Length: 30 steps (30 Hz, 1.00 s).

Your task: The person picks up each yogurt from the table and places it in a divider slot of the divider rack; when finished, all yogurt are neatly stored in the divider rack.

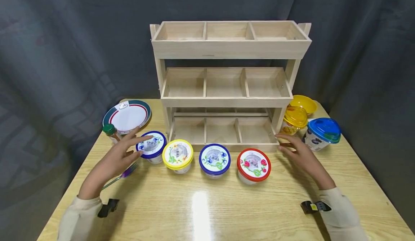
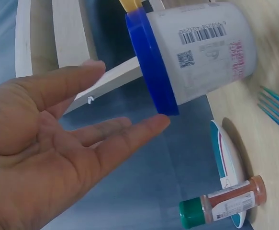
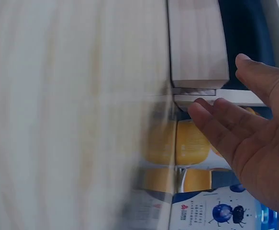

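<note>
Right now my left hand (image 1: 118,158) is open, fingers straight, fingertips touching the blue lid of the leftmost cup (image 1: 151,146) in the row of four just in front of the wooden rack (image 1: 227,100). My right hand (image 1: 299,154) hovers open, holding nothing, beside the rack's lower right corner. I judge I'm only starting the reach: next my fingers must wrap around that cup before lifting.

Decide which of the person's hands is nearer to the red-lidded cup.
Right. The right hand lies just right of the red-lidded cup; the left hand is far left, beyond three other cups.
</note>
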{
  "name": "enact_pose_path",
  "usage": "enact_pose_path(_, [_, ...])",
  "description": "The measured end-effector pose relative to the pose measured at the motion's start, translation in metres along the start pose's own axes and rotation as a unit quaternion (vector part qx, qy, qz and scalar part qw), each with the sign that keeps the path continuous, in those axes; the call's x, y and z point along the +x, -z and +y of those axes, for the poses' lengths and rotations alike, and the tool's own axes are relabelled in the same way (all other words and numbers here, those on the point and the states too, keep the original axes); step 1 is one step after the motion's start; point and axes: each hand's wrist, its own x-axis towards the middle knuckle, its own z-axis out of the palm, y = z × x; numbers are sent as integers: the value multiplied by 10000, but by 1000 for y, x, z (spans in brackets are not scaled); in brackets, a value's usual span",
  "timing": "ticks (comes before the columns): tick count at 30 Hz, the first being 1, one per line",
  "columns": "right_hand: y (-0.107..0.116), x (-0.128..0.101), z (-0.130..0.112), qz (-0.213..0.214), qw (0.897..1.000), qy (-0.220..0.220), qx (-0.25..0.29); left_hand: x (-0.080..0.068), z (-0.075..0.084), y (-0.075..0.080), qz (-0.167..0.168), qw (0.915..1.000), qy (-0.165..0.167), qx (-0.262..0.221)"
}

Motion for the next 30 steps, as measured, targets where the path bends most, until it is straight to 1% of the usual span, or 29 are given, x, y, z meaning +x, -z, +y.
enact_pose_path(3, [-1,0,0,32,10000,-45,-21,-1,-2,-3,57,9999,-22,-146])
enact_pose_path(6, [-2,0,-1,84,9999,-57,6,-1,-5,-6,55,9997,26,-228])
enact_pose_path(10, [-4,2,0,124,9999,-62,58,-1,-6,-9,26,9994,201,-277])
enact_pose_path(17, [-7,5,2,172,9995,-264,95,-3,-7,-12,8,9980,542,-328])
enact_pose_path(20, [-7,6,3,163,9992,-327,170,-5,-11,-14,-43,9958,700,-590])
enact_pose_path(24, [-8,7,5,101,9987,-368,337,-6,-17,-16,-63,9901,937,-1043])
enact_pose_path(27, [-10,8,6,78,9982,-410,428,-8,-20,-18,-41,9870,1010,-1248])
enact_pose_path(30, [-10,7,6,92,9979,-453,463,-8,-23,-19,-54,9841,1001,-1464])
